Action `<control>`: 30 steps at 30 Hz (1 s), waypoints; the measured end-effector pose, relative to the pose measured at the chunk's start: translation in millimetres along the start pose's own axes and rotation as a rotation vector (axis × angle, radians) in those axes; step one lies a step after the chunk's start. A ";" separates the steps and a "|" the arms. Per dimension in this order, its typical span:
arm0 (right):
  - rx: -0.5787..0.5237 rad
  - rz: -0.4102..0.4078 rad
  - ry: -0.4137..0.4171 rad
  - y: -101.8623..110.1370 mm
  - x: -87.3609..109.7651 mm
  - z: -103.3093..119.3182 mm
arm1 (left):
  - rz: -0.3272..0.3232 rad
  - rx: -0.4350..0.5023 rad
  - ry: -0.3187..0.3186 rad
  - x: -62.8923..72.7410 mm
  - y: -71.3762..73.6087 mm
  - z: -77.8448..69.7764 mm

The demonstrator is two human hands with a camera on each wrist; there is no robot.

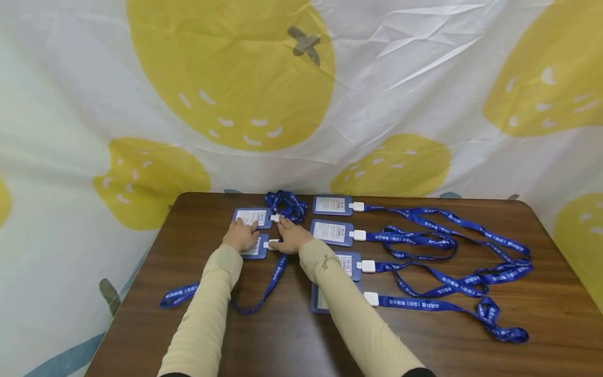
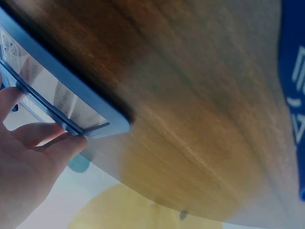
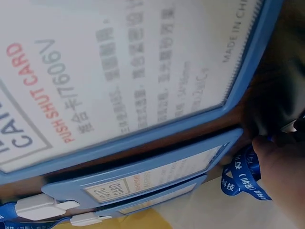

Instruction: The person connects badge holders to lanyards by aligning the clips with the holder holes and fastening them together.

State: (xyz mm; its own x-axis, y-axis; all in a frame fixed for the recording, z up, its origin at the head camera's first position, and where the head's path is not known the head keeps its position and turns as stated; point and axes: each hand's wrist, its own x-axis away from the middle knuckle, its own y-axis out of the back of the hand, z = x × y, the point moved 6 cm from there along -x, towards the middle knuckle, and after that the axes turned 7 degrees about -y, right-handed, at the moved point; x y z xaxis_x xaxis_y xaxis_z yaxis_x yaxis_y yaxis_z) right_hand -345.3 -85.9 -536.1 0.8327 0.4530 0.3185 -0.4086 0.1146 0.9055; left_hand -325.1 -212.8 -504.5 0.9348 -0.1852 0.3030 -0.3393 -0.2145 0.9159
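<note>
Two blue badge holders lie at the back left of the table: an upper badge holder (image 1: 252, 217) and a lower badge holder (image 1: 254, 249). My left hand (image 1: 241, 235) rests at their left ends, its fingertips touching a holder's edge (image 2: 71, 90) in the left wrist view. At their right ends, my right hand (image 1: 293, 236) lies over the white clips, fingers at the upper clip (image 1: 275, 218) and thumb by the lower clip (image 1: 273, 244). A bundled blue lanyard (image 1: 285, 205) sits just behind it. The lower holder's lanyard (image 1: 273, 285) trails toward me, partly hidden by my left forearm.
Right of my hands, several badge holders are stacked in a column, including a back holder (image 1: 332, 204) and a second holder (image 1: 331, 232). My right forearm partly covers the front ones. Their blue lanyards (image 1: 438, 285) stretch rightward. A fruit-patterned cloth (image 1: 282, 104) hangs behind the table (image 1: 282, 345).
</note>
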 end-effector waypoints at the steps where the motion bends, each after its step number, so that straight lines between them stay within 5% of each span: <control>1: 0.007 0.025 -0.019 4.2 6.4 4.4 | -0.004 -0.004 -0.002 0.6 -0.8 0.9; 6: 0.020 0.031 -0.036 12.9 19.7 13.2 | -0.014 0.001 -0.001 2.8 -0.9 2.3; 14: -0.044 0.042 -0.028 -0.6 1.1 4.2 | -0.002 0.005 -0.009 2.9 0.7 -1.0; 30: -0.060 0.015 -0.022 18.0 24.1 18.0 | -0.011 0.015 -0.042 -0.4 -1.5 0.1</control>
State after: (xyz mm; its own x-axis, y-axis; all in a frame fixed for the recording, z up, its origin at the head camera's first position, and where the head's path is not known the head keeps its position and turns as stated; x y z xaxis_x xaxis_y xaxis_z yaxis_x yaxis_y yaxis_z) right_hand -325.9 -88.9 -507.1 0.8338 0.4359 0.3387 -0.4426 0.1613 0.8821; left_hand -325.0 -212.5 -506.1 0.9333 -0.2225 0.2818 -0.3313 -0.2310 0.9148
